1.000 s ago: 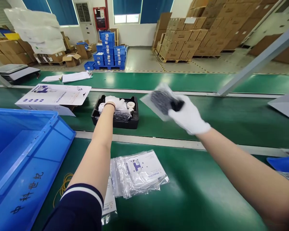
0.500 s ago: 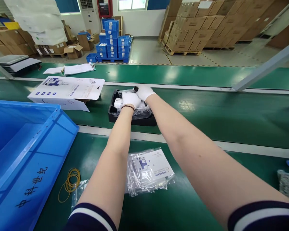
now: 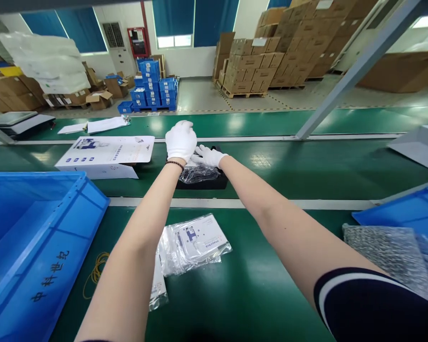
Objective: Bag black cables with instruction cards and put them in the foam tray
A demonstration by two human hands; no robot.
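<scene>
Centre: the black tray (image 3: 214,184) seemed stiff, best gripped by its ends; right hand (image 3: 209,156) lay open, left hand (image 3: 181,140) half-curled, its hold unclear.

open belt right of hands (image 3: 193,147), bin (image 3: 39,247) left

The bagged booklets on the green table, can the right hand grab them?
Probably yes. The right hand is over the black tray, and the bagged booklets lie nearer the person, between the forearms, with nothing seen covering the top one.
</scene>
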